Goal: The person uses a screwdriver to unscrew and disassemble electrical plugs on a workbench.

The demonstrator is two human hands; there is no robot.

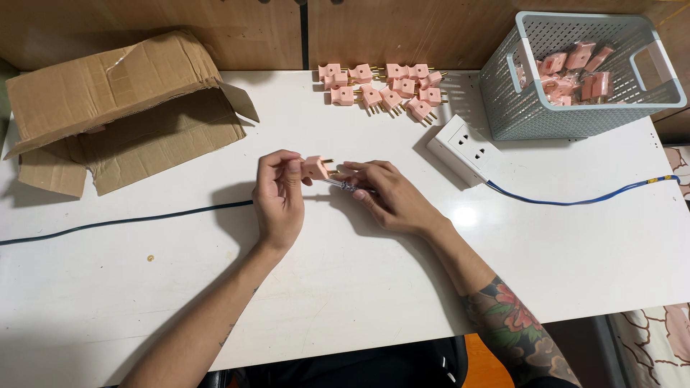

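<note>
Risk: pink plug (315, 168) pinched only at fingertips of left hand (279, 195), mid-counter; could twist or slip if small screwdriver (343, 184) in closed right hand (392, 197) pushes off-line, tip skidding into fingers. Brass prongs point toward right hand, may poke. Loose plugs (384, 90) by far edge could roll if bumped. White counter (345, 287), glossy, scuffed; torn cardboard box (122, 108) at far left corner, grey basket (575, 75) at far right corner, white socket block (463, 149) with blue cable (582, 200), wood wall behind
</note>
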